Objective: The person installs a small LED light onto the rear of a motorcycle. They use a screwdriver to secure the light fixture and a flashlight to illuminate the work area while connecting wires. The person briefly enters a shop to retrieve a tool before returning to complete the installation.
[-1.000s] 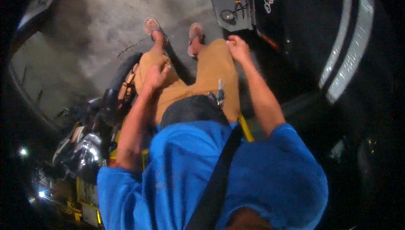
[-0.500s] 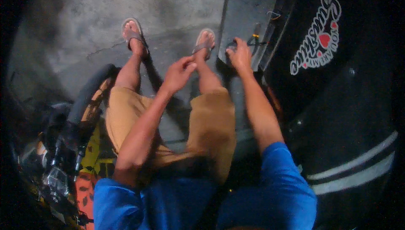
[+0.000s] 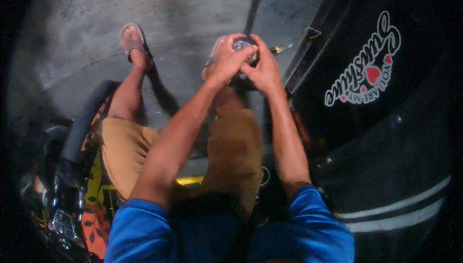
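Standing on cracked grey concrete floor (image 3: 193,7), both hands (image 3: 246,60) clasp together around what seems a small metal part (image 3: 241,45).

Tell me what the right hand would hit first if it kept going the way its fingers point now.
The right hand points up and left, already touching the small grey round object that both hands hold. Beyond it is the left hand; depth is hard to judge.
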Motion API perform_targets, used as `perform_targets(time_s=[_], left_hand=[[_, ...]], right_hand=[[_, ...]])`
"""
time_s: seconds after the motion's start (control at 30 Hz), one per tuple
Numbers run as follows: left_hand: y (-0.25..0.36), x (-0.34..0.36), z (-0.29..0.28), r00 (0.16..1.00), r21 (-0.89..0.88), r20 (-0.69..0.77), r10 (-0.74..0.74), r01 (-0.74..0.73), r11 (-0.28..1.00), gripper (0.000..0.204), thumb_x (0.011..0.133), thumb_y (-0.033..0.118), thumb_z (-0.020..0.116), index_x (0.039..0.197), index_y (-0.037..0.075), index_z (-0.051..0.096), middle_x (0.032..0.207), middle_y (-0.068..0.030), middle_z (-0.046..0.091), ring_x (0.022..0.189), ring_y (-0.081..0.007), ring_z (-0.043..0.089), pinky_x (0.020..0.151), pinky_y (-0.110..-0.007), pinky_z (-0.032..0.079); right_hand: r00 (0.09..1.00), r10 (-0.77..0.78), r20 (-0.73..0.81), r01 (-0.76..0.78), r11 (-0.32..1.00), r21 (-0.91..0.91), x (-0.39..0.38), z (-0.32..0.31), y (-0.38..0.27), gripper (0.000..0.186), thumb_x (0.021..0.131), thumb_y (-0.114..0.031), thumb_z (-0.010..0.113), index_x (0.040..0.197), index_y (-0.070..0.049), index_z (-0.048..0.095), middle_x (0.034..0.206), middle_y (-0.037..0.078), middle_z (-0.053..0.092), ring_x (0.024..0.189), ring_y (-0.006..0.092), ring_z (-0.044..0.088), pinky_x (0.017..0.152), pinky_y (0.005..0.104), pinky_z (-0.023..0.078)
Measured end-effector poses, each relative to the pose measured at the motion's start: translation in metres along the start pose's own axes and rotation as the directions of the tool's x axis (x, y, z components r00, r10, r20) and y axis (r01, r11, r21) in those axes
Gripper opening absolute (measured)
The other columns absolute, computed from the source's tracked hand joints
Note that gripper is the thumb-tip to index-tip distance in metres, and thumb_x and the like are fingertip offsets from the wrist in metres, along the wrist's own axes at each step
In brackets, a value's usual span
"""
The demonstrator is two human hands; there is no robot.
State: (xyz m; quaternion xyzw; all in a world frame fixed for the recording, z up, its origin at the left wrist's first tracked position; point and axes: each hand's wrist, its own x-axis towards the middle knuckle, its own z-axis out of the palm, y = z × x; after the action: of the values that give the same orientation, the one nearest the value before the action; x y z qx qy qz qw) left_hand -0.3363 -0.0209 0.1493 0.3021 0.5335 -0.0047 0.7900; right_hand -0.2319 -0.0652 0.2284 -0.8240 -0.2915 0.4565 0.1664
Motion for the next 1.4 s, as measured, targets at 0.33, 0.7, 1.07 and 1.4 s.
perform_targets(time_s=[0.33,0.7,1.07,1.4], left_hand=[[0.042,0.006,-0.061,0.99,-0.692,0.14,-0.008,0.104,0.714,0.028,0.089,0.037,0.058,0.093,0.01,0.056,0.083,-0.0033,0.063,0.07,-0.0168,0.064,0.057,-0.033,0.055],[0.06,0.082,-0.075,0.971,-0.546,0.24,0.016,0.121,0.829,0.042,0.088,0.041,0.059,0.109,0.006,0.049,0.092,-0.0085,0.059,0.081,-0.0263,0.064,0.068,-0.041,0.056],[0.052,0.113,-0.055,0.966,-0.654,0.198,-0.165,0.256,0.712,0.032,0.086,0.041,0.063,0.096,0.012,0.055,0.083,-0.0046,0.062,0.07,-0.0182,0.063,0.062,-0.035,0.057],[0.015,0.17,-0.013,0.967,-0.691,0.04,-0.251,0.208,0.692,0.028,0.089,0.038,0.057,0.096,0.011,0.057,0.083,-0.0093,0.064,0.072,-0.0226,0.062,0.068,-0.048,0.055]], right_hand=[[0.982,-0.094,-0.167,0.026,0.929,-0.37,-0.006,-0.011,0.095,0.041,0.074,-0.022,0.075,0.108,-0.003,0.063,0.108,0.017,0.063,0.107,0.036,0.052,0.097,0.0445,0.039],[0.982,0.117,-0.149,0.023,0.706,0.708,0.07,-0.001,-0.007,0.034,0.086,-0.015,0.069,0.114,0.002,0.06,0.103,0.014,0.065,0.087,0.0172,0.064,0.074,0.0295,0.054],[0.845,-0.487,-0.22,0.426,0.863,-0.27,0.158,-0.011,-0.042,0.027,0.088,-0.015,0.058,0.111,-0.001,0.061,0.094,0.011,0.065,0.088,0.028,0.064,0.087,0.0429,0.049],[0.524,-0.851,0.028,0.7,0.412,-0.584,0.213,-0.026,-0.051,0.029,0.08,-0.003,0.062,0.108,0.0,0.061,0.092,0.016,0.063,0.089,0.0349,0.059,0.096,0.0468,0.042]])
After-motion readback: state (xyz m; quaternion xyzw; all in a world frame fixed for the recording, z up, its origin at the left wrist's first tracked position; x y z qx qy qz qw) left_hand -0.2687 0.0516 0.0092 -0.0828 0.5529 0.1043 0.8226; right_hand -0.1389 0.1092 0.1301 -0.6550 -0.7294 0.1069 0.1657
